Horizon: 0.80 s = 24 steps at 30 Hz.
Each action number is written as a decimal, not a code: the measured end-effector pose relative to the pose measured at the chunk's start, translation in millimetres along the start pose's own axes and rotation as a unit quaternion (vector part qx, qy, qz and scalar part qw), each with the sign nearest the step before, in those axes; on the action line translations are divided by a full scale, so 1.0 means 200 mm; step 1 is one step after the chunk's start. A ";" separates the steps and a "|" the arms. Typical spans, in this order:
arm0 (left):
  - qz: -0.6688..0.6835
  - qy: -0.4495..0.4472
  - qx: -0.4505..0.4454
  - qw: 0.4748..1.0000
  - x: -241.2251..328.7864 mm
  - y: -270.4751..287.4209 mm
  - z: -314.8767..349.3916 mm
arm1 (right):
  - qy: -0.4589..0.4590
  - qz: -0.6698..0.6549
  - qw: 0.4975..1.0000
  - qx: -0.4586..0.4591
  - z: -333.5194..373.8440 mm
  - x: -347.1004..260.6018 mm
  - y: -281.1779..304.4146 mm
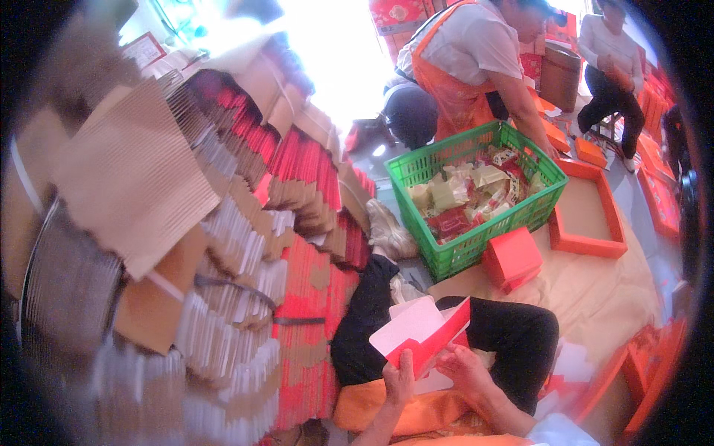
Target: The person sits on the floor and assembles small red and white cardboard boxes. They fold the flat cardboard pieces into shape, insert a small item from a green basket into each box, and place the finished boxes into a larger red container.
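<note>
Head view: left grip (400, 377) and right grip (462, 367) hold one red-white carton (424, 340); one green crate (461, 251) stands ahead.

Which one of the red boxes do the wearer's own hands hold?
The partly folded red carton, pale inside showing, gripped by the left hand and right hand; another red box sits beside the green crate, unheld.

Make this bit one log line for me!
left hand: holding red-and-white carton | right hand: at carton's right side | carton: flap open | green crate: holding wrapped packets
</note>
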<state>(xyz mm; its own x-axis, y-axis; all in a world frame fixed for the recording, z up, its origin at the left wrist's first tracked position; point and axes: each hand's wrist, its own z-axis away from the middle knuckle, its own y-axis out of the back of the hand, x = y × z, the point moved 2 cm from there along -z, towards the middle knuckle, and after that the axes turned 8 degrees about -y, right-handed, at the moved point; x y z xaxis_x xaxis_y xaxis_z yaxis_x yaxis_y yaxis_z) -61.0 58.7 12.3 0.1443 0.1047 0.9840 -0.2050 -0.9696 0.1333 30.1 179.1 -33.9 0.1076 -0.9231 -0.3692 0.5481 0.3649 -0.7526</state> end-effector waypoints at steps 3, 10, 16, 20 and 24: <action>-0.031 0.037 0.004 0.999 0.11 0.03 -0.06 | -0.012 -0.015 1.000 0.001 0.01 -0.04 0.03; -0.071 0.028 0.066 0.995 0.03 0.09 -0.12 | 0.001 -0.014 1.000 -0.004 0.09 -0.04 -0.05; -0.011 0.005 0.077 0.997 0.13 0.03 -0.11 | 0.035 0.004 0.999 -0.028 0.06 -0.03 -0.02; 0.026 0.028 0.052 0.998 0.07 0.03 -0.07 | 0.071 0.041 0.996 0.017 0.04 -0.01 0.01; -0.107 0.068 0.045 0.991 0.01 0.09 -0.09 | 0.037 0.096 0.995 -0.021 0.13 -0.06 -0.04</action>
<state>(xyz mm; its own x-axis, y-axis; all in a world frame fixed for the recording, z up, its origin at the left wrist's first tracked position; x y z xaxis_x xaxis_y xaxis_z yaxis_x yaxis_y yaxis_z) -82.5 44.8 18.2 0.0414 0.3337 0.9418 -0.0948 -0.9370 0.3362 45.2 184.0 -9.5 0.1439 -0.8255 -0.5458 0.4880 0.5390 -0.6866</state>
